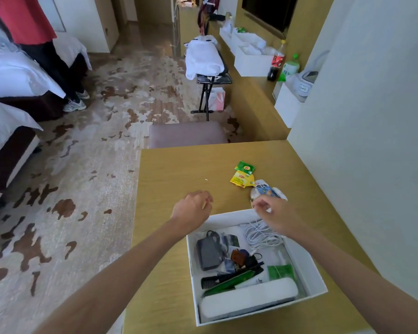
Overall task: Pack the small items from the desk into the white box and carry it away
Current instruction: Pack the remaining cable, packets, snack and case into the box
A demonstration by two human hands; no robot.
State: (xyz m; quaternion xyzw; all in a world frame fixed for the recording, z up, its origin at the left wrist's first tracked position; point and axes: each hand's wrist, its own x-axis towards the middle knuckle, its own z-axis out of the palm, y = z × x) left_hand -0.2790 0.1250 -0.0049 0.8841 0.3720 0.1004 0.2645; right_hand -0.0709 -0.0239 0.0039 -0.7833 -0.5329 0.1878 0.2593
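The open white cardboard box (307, 268) sits on the yellowish wooden table (174, 169), at its near edge, and it is already well filled: a grey power adapter (209, 253), a coiled white cable (262, 233), a black comb (214, 282), a long white pouch (247, 298) and other small bits lie inside. So most of the packing looks done.

Still out on the table, just beyond the box's far rim, are a green tea sachet (245, 167), a yellow tea sachet (241, 179) touching it, and a white-and-blue plastic packet (267, 189) near the right hand.

The left hand (193, 208) hovers over the table beside the box's far left corner, fingers curled, pinching a thin yellowish sliver (too small to identify). The right hand (273, 210) hangs above the far rim, fingers loosely bunched round something small and white; what it is I cannot tell.

What remains, as I judge it: the sachets, the packet, then carrying the box away.
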